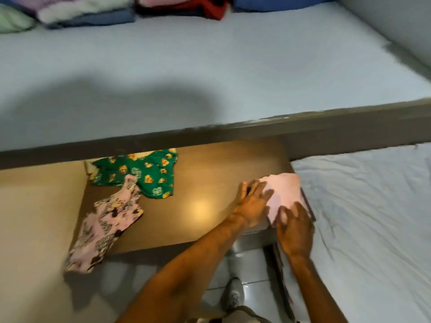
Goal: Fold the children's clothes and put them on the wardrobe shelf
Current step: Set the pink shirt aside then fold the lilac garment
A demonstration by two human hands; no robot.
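Brown bench (205, 164) beside a bed: both hands lie flat, fingers spread (no grip closed), on a folded pink garment (283, 192). Left hand (253, 202), right hand (295, 229); a green garment (144, 173) lies far left.

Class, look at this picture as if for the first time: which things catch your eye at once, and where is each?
First, the two hands, left hand and right hand, pressed on a folded pink garment at the right corner of the brown table. Next, the bright green printed garment lying unfolded at the table's far left, with a lilac printed garment hanging over the left edge. Folded piles line the far shelf.
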